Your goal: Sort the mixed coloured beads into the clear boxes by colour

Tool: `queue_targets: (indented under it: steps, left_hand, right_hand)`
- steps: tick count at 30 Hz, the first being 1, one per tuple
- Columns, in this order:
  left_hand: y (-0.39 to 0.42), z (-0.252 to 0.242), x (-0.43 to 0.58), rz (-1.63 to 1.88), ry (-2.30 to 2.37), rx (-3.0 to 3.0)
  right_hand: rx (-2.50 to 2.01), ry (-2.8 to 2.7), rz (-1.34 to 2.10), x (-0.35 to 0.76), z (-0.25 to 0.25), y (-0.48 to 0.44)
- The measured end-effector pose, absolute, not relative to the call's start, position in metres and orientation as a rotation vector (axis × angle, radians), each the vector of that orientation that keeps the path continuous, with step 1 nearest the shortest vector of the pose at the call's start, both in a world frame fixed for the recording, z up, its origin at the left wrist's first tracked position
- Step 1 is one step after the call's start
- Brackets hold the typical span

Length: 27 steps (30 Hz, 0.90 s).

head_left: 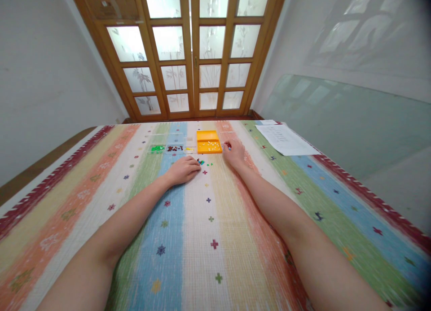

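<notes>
My left hand [185,169] rests on the cloth with its fingers curled together. At its fingertips lies a small heap of tiny coloured pieces [201,162], blue, green and dark; whether one is between the fingers I cannot tell. My right hand [235,154] is closed at the fingertips, just right of an open orange case [208,135]. Tiny red and blue bits show by its fingers, which partly hide them. White small pieces [213,145] lie scattered in the case's near half. A few green pieces [209,164] sit on the cloth between my hands.
Left of the case, clear boxes hold green pieces [157,148], dark red pieces [175,148] and yellow pieces [189,149]. A printed sheet of paper [286,139] lies at the back right. The striped tablecloth [198,239] covers the table; wood-and-glass doors [193,64] stand beyond.
</notes>
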<state>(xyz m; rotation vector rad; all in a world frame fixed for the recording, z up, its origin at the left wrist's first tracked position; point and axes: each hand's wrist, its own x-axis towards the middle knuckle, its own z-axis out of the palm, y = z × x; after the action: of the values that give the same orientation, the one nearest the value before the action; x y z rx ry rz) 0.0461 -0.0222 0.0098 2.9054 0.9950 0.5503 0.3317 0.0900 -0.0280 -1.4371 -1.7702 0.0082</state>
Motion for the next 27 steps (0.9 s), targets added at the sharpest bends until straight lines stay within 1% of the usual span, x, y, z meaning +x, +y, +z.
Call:
queue_targets:
  steps: [11, 15, 20, 27]
  left_hand:
    - [-0.020, 0.008, 0.044, 0.603, 1.015, 2.860]
    - [-0.018, 0.005, 0.043, 0.693, 1.041, 2.763]
    - [-0.006, -0.002, 0.028, 0.987, 1.220, 2.474]
    - [0.020, -0.012, -0.018, 1.404, 1.564, 1.805]
  right_hand:
    - [-1.342, -1.847, 0.041, 0.325, -0.022, 0.079]
    - [-1.328, -1.852, 0.028, 0.325, -0.024, 0.080]
    - [-1.324, -1.863, 0.015, 0.323, -0.025, 0.080]
    - [-1.330, -1.883, 0.050, 0.321, -0.024, 0.079]
